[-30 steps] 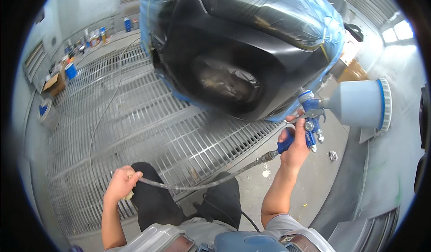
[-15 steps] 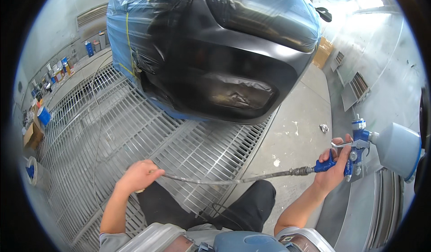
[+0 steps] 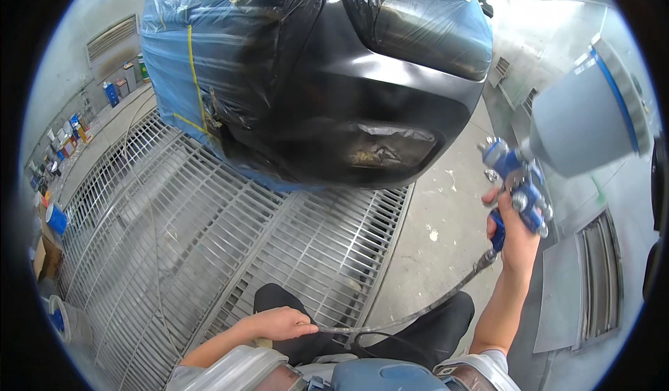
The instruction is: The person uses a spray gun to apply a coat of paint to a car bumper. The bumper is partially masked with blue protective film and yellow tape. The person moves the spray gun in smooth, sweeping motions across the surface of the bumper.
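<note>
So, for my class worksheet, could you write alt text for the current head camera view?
A person's right hand holds a blue spray gun with a large blue-grey cup, while the left hand holds its hose. Ahead is black vehicle bodywork, partly masked with blue plastic sheeting; a metal grating covers part of the floor.

Tbh I can't read any lettering on the blue-and-silver metal spray gun (image 3: 517,176) or anything else, too blurry.
</note>
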{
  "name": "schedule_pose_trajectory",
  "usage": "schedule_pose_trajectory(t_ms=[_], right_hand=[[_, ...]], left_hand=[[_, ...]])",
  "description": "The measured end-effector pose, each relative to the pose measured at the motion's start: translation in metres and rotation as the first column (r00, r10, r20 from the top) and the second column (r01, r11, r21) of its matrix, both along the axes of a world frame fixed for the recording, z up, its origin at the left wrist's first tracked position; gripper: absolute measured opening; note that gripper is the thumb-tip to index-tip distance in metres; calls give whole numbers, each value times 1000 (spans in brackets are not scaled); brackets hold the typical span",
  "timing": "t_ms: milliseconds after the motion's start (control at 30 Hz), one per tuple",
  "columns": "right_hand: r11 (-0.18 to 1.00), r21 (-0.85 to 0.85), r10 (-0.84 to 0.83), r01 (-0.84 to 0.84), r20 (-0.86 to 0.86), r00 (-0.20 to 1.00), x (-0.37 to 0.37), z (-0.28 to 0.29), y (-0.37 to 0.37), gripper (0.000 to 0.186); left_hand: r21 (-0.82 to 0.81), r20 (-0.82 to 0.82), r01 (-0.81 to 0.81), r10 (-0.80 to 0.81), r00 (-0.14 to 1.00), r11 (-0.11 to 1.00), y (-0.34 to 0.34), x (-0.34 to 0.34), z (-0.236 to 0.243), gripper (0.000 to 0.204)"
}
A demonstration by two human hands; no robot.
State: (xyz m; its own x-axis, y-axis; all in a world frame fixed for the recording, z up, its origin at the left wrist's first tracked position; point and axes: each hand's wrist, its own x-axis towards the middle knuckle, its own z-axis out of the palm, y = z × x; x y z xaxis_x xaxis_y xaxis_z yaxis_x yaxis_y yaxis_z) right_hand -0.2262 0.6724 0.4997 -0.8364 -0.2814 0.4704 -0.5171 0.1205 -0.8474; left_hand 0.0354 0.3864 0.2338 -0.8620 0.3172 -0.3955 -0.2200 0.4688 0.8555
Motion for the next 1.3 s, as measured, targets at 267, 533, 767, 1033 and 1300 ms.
schedule_pose_trajectory(t_ms=[267, 533, 767, 1033, 1300], right_hand=[[977, 211, 32, -19, -59, 998, -11, 57, -39, 28], [985, 153, -69, 80, -74, 995, -75, 127, -7, 31], [943, 266, -162, 197, -147, 976, -126, 142, 40, 31], [949, 302, -43, 84, -138, 990, -225, 150, 77, 28], [928, 348, 147, -134, -12, 989, -277, 150, 95, 30]], left_hand=[[47, -52, -193, 195, 979, 980, 20, 25, -1, 47], [222, -372, -320, 383, 845, 921, 66, 16, 72, 25], [184, -345, -206, 259, 902, 961, 131, -28, 95, 25], [126, -315, -213, 243, 918, 969, 197, -84, 114, 27], [184, -377, -190, 248, 892, 964, 245, -132, 132, 24]])
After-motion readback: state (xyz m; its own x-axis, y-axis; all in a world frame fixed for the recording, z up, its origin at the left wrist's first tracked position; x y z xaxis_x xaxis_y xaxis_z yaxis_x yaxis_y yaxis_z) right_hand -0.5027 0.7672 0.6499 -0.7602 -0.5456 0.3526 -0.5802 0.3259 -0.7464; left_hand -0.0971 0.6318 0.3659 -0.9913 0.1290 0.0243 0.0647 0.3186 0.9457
